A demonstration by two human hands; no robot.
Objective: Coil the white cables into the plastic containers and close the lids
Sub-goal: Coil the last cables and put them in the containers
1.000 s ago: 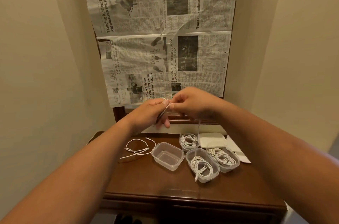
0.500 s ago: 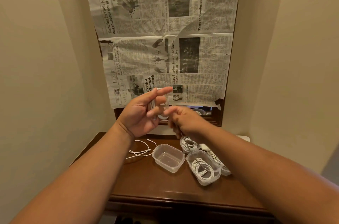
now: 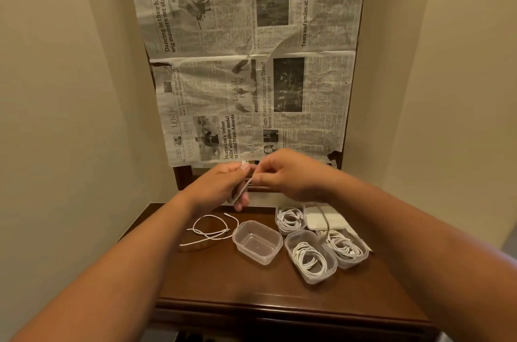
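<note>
Left hand (image 3: pixel 223 187) held a white cable (image 3: pixel 242 190) coil in closed grip; right hand (image 3: pixel 288 173) pinched its strand above the bench (image 3: pixel 223 277).

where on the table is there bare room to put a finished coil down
Bare: the dark wooden table along its front edge, before the empty clear plastic container. Crowded: right rear, three cable-filled containers packed together; left rear holds a loose white cable.

Both hands meet above the desk's (image 3: pixel 223 285) back edge: the left hand (image 3: pixel 221 187) grips a white cable (image 3: pixel 242 190) coil, the right hand (image 3: pixel 288 173) pinches its strand. An empty container (image 3: pixel 257 241) sits mid-desk, three cable-filled containers (image 3: pixel 310 257) toward the right edge, a loose cable (image 3: pixel 209 231) toward the left.
</note>
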